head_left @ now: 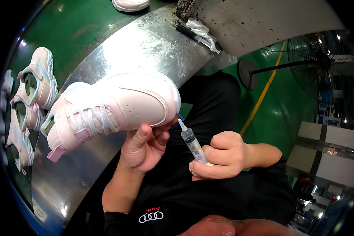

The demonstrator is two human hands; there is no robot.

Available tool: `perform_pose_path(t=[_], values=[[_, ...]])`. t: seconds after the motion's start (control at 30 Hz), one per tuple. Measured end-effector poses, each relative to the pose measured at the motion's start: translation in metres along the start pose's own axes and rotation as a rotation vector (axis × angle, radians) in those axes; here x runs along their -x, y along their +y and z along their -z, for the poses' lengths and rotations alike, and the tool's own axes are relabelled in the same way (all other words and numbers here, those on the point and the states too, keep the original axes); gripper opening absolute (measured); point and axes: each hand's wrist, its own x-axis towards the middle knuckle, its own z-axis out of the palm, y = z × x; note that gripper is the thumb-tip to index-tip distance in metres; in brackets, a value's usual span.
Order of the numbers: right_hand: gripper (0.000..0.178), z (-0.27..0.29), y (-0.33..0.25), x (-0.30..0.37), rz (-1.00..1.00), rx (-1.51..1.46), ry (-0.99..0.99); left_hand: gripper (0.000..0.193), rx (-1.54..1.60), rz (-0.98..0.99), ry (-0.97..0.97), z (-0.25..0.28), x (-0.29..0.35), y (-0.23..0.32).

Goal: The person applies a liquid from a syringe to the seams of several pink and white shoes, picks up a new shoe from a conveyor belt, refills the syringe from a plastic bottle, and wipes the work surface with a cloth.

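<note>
A pale pink and white sneaker (143,100) with light blue laces lies on its side, its toe toward the right. My left hand (145,148) is closed on the toe end from below, with the thumb against the upper and the other fingers partly hidden. In my right hand (224,155) is a clear plastic syringe (194,145), tilted up to the left. Its narrow blue tip meets or nearly meets the sole edge at the toe; exact contact cannot be made out. The fingers of my right hand wrap round the syringe's back end, where the plunger is hidden.
Beneath the sneaker runs a shiny metal bench (74,171). Several similar sneakers (39,80) stand at the left. A black marker-like tool (187,32) and crumpled white tissue (202,32) lie at the bench's far end. A floor fan (320,61) stands to the right on green flooring.
</note>
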Motion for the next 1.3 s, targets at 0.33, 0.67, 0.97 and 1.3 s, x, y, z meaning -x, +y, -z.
perform_pose_path(t=[0.33, 0.67, 0.97, 1.3], values=[[0.02, 0.01, 0.008, 0.001, 0.089, -0.06, 0.146, 0.042, -0.024, -0.019, 0.0, -0.002, -0.007, -0.001], [0.048, -0.033, 0.148, 0.008, -0.234, 0.013, 0.115, 0.084, -0.117, -0.089, 0.436, -0.009, 0.095, 0.014], [0.046, -0.063, 0.182, -0.024, -0.342, -0.028, 0.163, 0.06, -0.612, -0.352, 0.444, -0.016, -0.019, 0.091], [0.046, -0.065, 0.179, -0.023, -0.382, -0.014, 0.229, 0.034, -0.576, -0.377, 0.516, 0.019, -0.068, 0.155]])
